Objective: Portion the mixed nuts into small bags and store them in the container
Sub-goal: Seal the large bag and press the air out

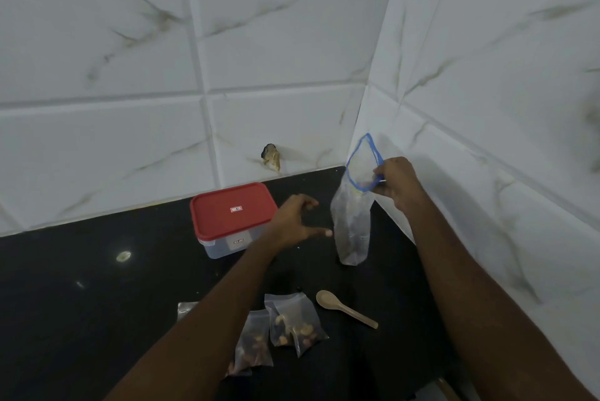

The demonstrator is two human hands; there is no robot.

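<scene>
Large zip bag (352, 225), blue-rimmed: upright near wall corner, long axis vertical, open mouth pointing up, base down at black counter (97, 303)
Right hand (397, 183): pinching bag rim
Left hand (292, 222): fingers spread, holding nothing, just left of bag
Container (232, 209), red lid on: by back wall
Small filled bags (292, 326): lying flat, front
Wooden spoon (344, 308): beside them, bowl pointing back-left

We count one container (232, 212), one zip bag (352, 231), one spoon (325, 300) and at least two small bags (292, 322) of nuts; these overlap, so we cannot fix their number.
</scene>
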